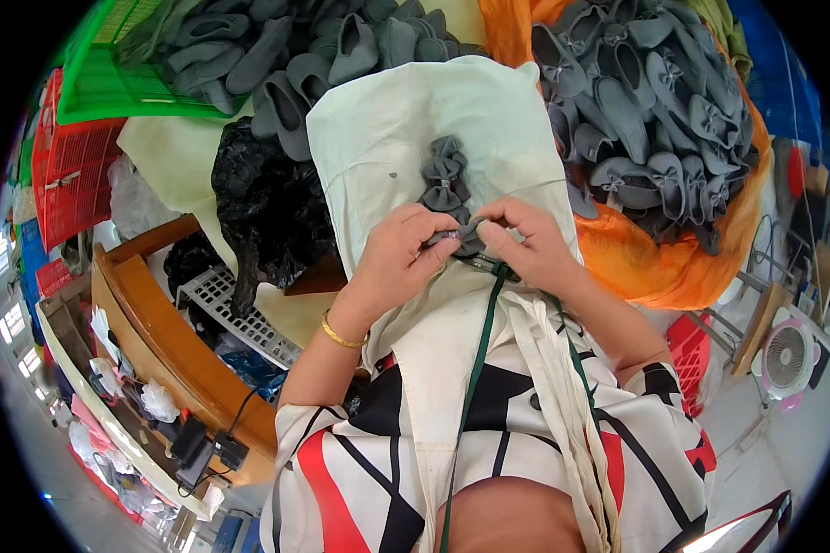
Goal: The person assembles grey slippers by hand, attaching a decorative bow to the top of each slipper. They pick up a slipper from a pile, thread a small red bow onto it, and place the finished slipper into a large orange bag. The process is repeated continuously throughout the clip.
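Note:
Between my two hands, low over a white cloth [378, 120], is a small grey fabric bow [469, 243]. My left hand [395, 256] pinches its left side with thumb and forefinger, near a tiny shiny bit. Its right side is in the fingertips of my right hand [537, 247]. Just beyond my fingers a small heap of grey bows [444, 173] lies on the cloth. At the far left are many plain grey slip-on shoes [350, 51]. Grey shoes with bows on them [641, 101] are piled at the far right.
An orange bag [636, 258] surrounds the right pile. The left pile partly sits in a green plastic basket [97, 69], with a red basket [74, 157] below. A black plastic bag [267, 203] and wooden furniture [171, 323] stand left. A small fan [788, 358] is at right.

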Tool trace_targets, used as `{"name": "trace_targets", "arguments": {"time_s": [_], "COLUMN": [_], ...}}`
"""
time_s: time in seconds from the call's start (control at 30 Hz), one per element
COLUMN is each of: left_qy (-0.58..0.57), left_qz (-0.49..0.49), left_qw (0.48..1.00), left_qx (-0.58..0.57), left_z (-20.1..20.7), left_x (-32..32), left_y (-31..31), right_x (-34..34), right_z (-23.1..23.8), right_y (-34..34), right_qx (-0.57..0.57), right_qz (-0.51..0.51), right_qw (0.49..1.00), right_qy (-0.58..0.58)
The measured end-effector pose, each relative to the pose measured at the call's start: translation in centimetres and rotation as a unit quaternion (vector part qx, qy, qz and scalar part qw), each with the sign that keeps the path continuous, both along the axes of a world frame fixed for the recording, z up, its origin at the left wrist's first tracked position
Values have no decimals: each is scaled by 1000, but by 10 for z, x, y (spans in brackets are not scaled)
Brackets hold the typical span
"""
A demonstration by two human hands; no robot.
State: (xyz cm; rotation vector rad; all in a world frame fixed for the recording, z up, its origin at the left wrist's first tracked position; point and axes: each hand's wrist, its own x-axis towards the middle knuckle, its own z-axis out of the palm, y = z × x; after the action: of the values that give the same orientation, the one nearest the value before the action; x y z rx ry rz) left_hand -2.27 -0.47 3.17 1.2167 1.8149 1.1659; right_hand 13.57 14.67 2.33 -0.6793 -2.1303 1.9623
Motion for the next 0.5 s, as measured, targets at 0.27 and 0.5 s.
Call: {"name": "trace_targets", "arguments": {"time_s": [0.27, 0.5], "left_qy": [197, 211], "left_qz": [-26, -32], "left_qw": [973, 967], "left_qx": [119, 137], "left_z": [3, 2], "left_x": [-4, -3], "left_y": [-4, -7], "right_x": [5, -2], "right_z": [28, 38], "right_y": [30, 26], "right_qx": [-16, 40], "right_qz": [121, 202], "right_qw": [991, 976], "right_qy": [-47, -72]}}
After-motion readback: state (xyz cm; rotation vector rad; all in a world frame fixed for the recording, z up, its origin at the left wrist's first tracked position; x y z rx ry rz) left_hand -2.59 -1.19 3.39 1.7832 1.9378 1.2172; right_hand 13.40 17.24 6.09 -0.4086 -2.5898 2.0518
